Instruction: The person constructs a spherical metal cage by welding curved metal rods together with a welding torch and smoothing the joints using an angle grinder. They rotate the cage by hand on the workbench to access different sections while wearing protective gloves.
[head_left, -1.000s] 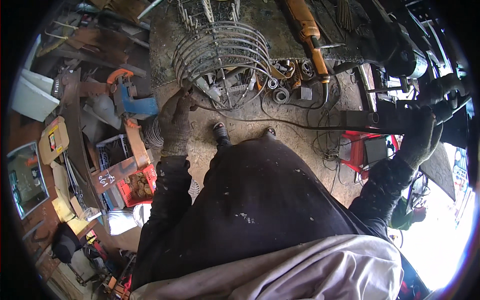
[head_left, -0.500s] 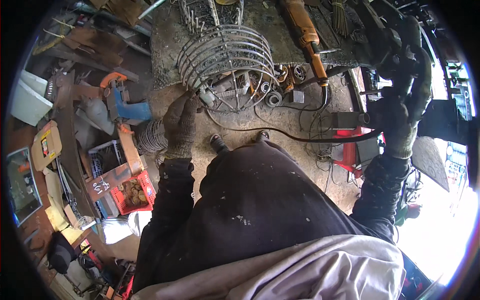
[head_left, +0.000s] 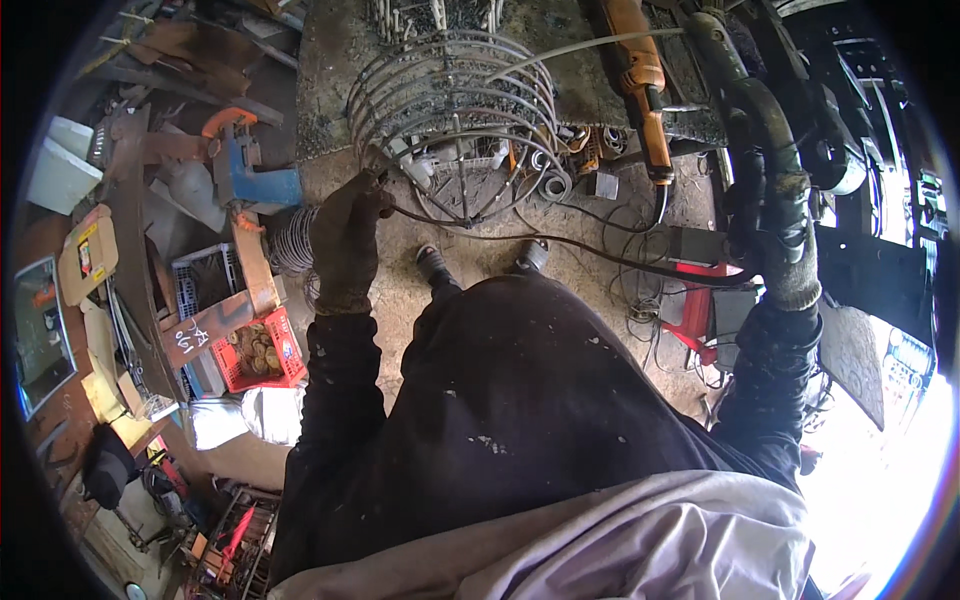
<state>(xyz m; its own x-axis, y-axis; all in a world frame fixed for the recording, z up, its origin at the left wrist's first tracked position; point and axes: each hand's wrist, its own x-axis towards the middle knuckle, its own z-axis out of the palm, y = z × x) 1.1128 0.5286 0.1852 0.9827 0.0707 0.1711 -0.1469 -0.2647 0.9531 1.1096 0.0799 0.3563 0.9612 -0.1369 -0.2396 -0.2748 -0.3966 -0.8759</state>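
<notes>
A rounded cage of bent steel rods (head_left: pixel 455 90) sits at the near edge of the worktable (head_left: pixel 325 110). My gloved left hand (head_left: pixel 347 235) is closed on its near left rim. My gloved right hand (head_left: pixel 770 225) grips a dark welding electrode holder (head_left: pixel 750 95), raised on the right. From the holder's jaw a thin welding rod (head_left: pixel 600 43) points left, its tip over the cage's upper right; I cannot tell whether it touches. A dark cable (head_left: pixel 600 250) runs from near my right hand toward the cage's left side.
An orange angle grinder (head_left: pixel 645 95) lies on the table to the right. Metal rings (head_left: pixel 552 185) and cables lie beyond my feet. Left are a blue clamp-like tool (head_left: pixel 255 180) and a red basket of round pieces (head_left: pixel 262 355). A red stand (head_left: pixel 695 310) is at right.
My right hand has turned the electrode holder, and the welding rod now shows reaching left over the cage. My left hand stays at the rim, slightly shifted left in view.
</notes>
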